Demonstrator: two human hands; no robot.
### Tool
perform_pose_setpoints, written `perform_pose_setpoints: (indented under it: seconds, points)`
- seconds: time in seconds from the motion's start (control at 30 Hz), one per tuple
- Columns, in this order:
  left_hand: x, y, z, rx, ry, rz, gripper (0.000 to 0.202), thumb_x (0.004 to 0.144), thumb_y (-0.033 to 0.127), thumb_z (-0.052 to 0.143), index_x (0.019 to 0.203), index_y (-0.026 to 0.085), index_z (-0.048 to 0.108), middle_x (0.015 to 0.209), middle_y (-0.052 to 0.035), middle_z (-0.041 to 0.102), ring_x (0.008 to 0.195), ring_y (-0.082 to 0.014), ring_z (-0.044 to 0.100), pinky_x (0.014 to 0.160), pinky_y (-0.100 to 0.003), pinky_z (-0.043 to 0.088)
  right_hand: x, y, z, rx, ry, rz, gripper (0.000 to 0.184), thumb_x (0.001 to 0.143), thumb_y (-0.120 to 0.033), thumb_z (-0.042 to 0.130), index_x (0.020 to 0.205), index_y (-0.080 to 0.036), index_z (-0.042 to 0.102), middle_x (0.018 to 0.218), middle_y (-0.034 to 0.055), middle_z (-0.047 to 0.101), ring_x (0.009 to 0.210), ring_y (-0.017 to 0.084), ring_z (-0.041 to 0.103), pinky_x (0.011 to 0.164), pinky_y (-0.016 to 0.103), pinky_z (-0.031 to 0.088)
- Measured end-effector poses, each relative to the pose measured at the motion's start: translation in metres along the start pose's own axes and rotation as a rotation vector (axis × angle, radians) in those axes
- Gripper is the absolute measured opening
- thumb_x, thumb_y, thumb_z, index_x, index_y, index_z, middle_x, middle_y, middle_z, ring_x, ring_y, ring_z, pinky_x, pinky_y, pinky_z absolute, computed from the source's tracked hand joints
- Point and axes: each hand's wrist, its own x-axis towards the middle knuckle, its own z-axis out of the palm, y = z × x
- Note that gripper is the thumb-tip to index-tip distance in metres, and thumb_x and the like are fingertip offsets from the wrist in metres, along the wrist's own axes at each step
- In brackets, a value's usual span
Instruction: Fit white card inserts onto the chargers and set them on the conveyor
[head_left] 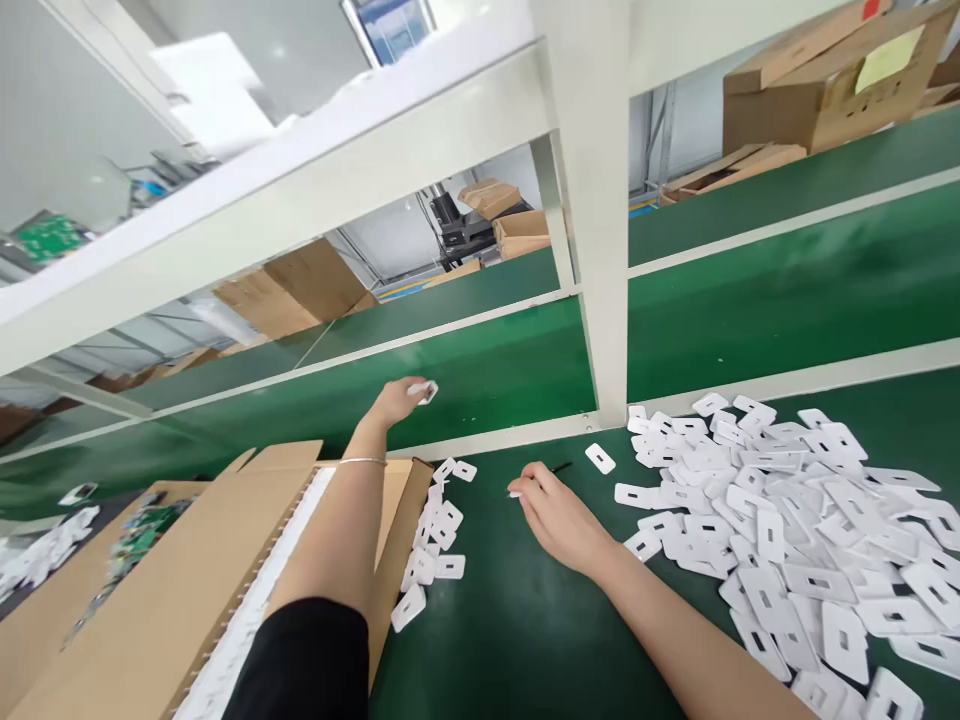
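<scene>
My left hand (395, 402) is raised over the belt, away from the table. It pinches a white plastic cover (427, 392) with an opening in it. Low over the green table, my right hand (546, 508) has its fingers closed together. A small pale tip shows at those fingertips, and a thin black end (561, 467) sticks out behind the hand; what it grips is mostly hidden. One loose white cover (600, 459) lies just right of that hand. A small group of white covers (449, 567) lies between my hands, beside the cardboard box (401, 560).
A big pile of white slotted covers (780, 530) spreads over the table's right side. The open box under my left arm holds rows of white pieces (251, 590). Farther left stands a box with green circuit boards (146, 530). A pale frame post (600, 220) rises ahead, before the green conveyor belt (795, 290).
</scene>
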Motion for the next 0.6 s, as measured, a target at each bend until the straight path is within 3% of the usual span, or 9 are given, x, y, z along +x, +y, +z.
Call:
perform_pose_setpoints:
  seconds: [0.13,0.2,0.27,0.3,0.37,0.43,0.5,0.6]
  points:
    - [-0.057,0.048,0.019,-0.347,0.028,0.134,0.053,0.099,0.049,0.043,0.137,0.019,0.066,0.118,-0.0090,0.075,0.090,-0.0188,0.077,0.084,-0.031,0.060,0.003,0.004,-0.003,0.080,0.067,0.009,0.027,0.112,-0.021,0.037,0.123,-0.023,0.062,0.117,0.0109,0.062,0.093,0.021,0.070,0.083,0.039,0.062]
    - [-0.103,0.064,0.031,-0.637,-0.003,0.271,0.050,0.101,0.046,0.042,0.130,0.016,0.069,0.108,-0.0101,0.075,0.083,-0.0176,0.073,0.079,-0.031,0.060,0.003,0.006,-0.005,0.089,0.135,0.023,0.028,0.111,-0.022,0.038,0.122,-0.024,0.064,0.117,0.0111,0.062,0.100,0.024,0.070,0.088,0.041,0.062]
    - [-0.156,0.073,0.043,-0.894,-0.094,0.390,0.048,0.103,0.048,0.042,0.120,0.014,0.073,0.085,-0.0070,0.070,0.070,-0.0167,0.063,0.069,-0.030,0.056,0.003,0.008,-0.008,0.091,0.213,0.050,0.028,0.111,-0.023,0.039,0.122,-0.024,0.064,0.117,0.0115,0.062,0.104,0.025,0.070,0.090,0.042,0.062]
    - [-0.181,0.074,0.047,-0.961,-0.114,0.412,0.050,0.106,0.051,0.041,0.115,0.015,0.073,0.076,-0.0045,0.066,0.065,-0.0159,0.058,0.064,-0.029,0.053,0.003,0.009,-0.009,0.091,0.246,0.065,0.028,0.111,-0.023,0.039,0.122,-0.024,0.065,0.118,0.0117,0.061,0.105,0.025,0.070,0.091,0.042,0.061]
    - [-0.227,0.072,0.051,-0.989,-0.144,0.447,0.050,0.109,0.054,0.040,0.112,0.018,0.075,0.079,-0.0038,0.066,0.065,-0.0152,0.054,0.063,-0.028,0.048,0.003,0.012,-0.011,0.091,0.289,0.088,0.028,0.110,-0.025,0.041,0.123,-0.025,0.065,0.119,0.0120,0.061,0.107,0.026,0.070,0.092,0.043,0.061]
    - [-0.260,0.068,0.048,-0.964,-0.142,0.473,0.050,0.110,0.054,0.040,0.110,0.020,0.076,0.100,-0.0077,0.073,0.074,-0.0162,0.059,0.065,-0.029,0.048,0.003,0.014,-0.013,0.085,0.313,0.094,0.027,0.110,-0.026,0.042,0.124,-0.025,0.065,0.120,0.0121,0.061,0.112,0.027,0.068,0.095,0.044,0.060]
    - [-0.278,0.063,0.042,-0.936,-0.110,0.524,0.050,0.111,0.054,0.040,0.110,0.021,0.077,0.121,-0.0104,0.073,0.096,-0.0213,0.066,0.073,-0.030,0.051,0.004,0.015,-0.014,0.074,0.328,0.095,0.027,0.109,-0.025,0.043,0.124,-0.025,0.065,0.121,0.0123,0.061,0.116,0.027,0.067,0.098,0.046,0.059]
    - [-0.288,0.056,0.033,-0.912,-0.058,0.623,0.050,0.112,0.053,0.039,0.112,0.023,0.078,0.125,-0.0112,0.071,0.122,-0.0276,0.063,0.092,-0.035,0.052,0.005,0.017,-0.015,0.056,0.336,0.101,0.027,0.108,-0.025,0.043,0.123,-0.024,0.065,0.121,0.0124,0.061,0.118,0.028,0.066,0.100,0.047,0.057]
